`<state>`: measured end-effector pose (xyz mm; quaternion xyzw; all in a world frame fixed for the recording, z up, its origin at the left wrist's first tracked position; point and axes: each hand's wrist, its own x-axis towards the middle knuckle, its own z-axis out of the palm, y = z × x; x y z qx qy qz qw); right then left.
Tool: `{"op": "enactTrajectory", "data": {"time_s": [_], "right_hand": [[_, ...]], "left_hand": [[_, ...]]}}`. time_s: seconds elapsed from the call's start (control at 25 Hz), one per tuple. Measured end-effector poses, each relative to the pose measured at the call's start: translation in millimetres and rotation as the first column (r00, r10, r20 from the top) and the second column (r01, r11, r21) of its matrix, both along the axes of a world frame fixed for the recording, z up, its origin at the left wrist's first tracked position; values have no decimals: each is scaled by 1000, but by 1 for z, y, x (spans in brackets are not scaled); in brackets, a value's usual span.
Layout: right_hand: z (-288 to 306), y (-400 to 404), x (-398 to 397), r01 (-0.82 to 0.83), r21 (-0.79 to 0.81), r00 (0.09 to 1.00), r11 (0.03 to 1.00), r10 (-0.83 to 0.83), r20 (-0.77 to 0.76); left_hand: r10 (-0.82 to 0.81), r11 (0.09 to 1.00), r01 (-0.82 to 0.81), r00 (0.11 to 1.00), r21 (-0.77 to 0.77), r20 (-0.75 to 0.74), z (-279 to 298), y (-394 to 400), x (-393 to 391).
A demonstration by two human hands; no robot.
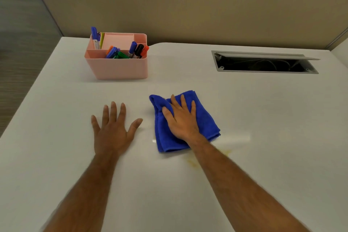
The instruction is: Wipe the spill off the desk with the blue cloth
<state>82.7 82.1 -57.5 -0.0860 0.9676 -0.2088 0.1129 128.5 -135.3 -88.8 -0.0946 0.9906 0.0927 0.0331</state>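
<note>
A folded blue cloth (205,118) lies on the white desk (263,111) near the middle. My right hand (181,118) presses flat on top of it, fingers spread, palm down. Faint yellowish spill marks (192,163) show on the desk just in front of the cloth, beside my right forearm, with another smear (226,151) on the forearm's other side. My left hand (113,128) rests flat on the bare desk to the left of the cloth, fingers apart, holding nothing.
A pink organiser (120,68) with several coloured markers stands at the back left. An open cable hatch (263,62) is sunk into the desk at the back right. A beige partition (188,9) runs behind the desk. The desk's left edge drops to the floor.
</note>
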Motion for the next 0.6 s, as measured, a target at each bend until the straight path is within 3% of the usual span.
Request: {"op": "enactTrajectory", "data": {"time_s": [0.12,0.32,0.6], "right_hand": [[-6,-22,3,-77,53,997,996,78,-16],[-19,-33,22,-167,306,972,937,208,-105],[-20,-27,23,-158,347,979,924,193,-67]], "left_hand": [[-8,1000,9,1000,23,-7,-1,-2,0],[-18,1000,18,999,23,-31,-3,-3,0],[-25,999,25,1000,32,-9,0,-1,8]]}}
